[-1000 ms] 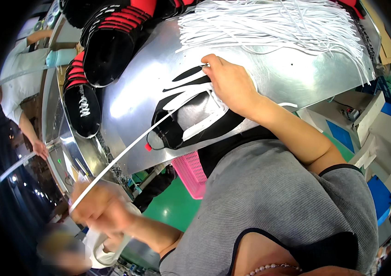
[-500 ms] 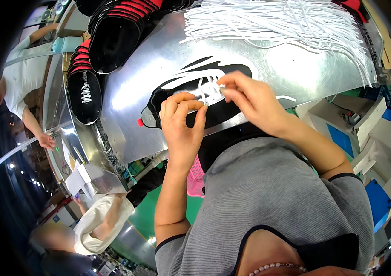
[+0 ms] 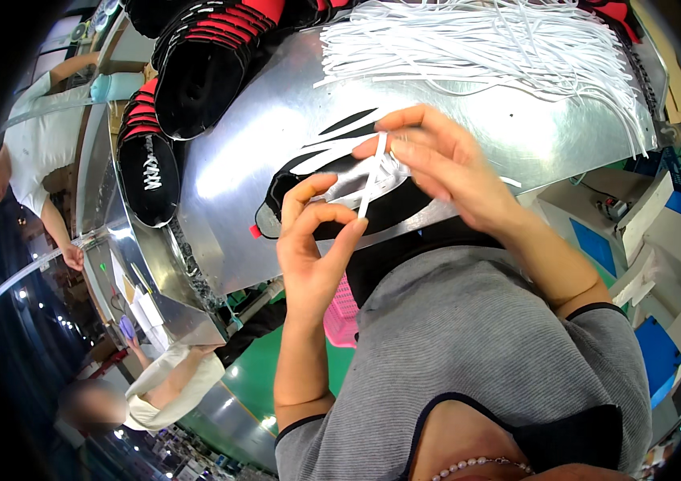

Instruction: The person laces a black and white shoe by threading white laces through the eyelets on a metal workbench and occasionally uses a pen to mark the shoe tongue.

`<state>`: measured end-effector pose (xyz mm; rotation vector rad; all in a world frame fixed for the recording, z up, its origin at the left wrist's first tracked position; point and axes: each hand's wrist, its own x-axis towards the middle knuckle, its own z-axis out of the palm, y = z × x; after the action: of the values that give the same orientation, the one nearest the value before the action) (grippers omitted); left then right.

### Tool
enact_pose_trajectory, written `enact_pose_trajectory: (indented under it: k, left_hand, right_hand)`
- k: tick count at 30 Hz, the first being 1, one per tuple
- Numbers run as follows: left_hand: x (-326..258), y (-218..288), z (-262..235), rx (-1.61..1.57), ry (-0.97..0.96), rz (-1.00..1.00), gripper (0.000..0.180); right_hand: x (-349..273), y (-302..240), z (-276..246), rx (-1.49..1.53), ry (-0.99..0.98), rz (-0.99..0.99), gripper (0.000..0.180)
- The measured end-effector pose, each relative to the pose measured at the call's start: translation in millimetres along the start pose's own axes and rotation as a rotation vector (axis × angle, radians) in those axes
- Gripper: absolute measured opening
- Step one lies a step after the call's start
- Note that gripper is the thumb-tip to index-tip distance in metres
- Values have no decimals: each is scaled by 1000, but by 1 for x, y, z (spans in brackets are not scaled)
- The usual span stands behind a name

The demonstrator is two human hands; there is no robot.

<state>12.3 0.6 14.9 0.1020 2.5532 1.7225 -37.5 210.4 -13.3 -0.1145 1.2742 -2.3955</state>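
Note:
A black-and-white shoe upper (image 3: pixel 406 204) with a small red tab lies on the metal table (image 3: pixel 232 232) before me, its toe to the right. A white shoelace (image 3: pixel 372 178) is stretched tight between my hands, just above the upper's lacing area. At its lower end, my left hand (image 3: pixel 312 236) pinches it between thumb and forefinger, the other fingers curled loosely. My right hand (image 3: pixel 445 164) grips the lace higher up, with thumb and fingers bent around it. Both hands partly cover the upper.
A thick pile of white shoelaces (image 3: pixel 477 48) covers the table's far side. Stacked black-and-red shoe uppers (image 3: pixel 200 84) stand at the left, one laced upper (image 3: pixel 148 180) in front. Below is a pink basket (image 3: pixel 341 317); cardboard boxes (image 3: pixel 573 204) stand right. Two people work at the left.
My right hand has moved slightly left and up, and my left hand slightly down. A length of lace now spans the gap between them. The upper has shifted slightly toward me.

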Motion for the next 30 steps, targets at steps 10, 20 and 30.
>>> enact_pose_trajectory:
  k: [10, 20, 30]
  left_hand:
    - [14, -19, 24, 453, 33, 130, 14]
    - [16, -22, 20, 533, 33, 119, 20]
    - [18, -29, 18, 483, 59, 166, 19]
  right_hand:
    - [26, 18, -7, -775, 164, -324, 33]
    - [-27, 28, -3, -813, 65, -127, 14]
    - [-23, 38, -4, -877, 63, -114, 13]
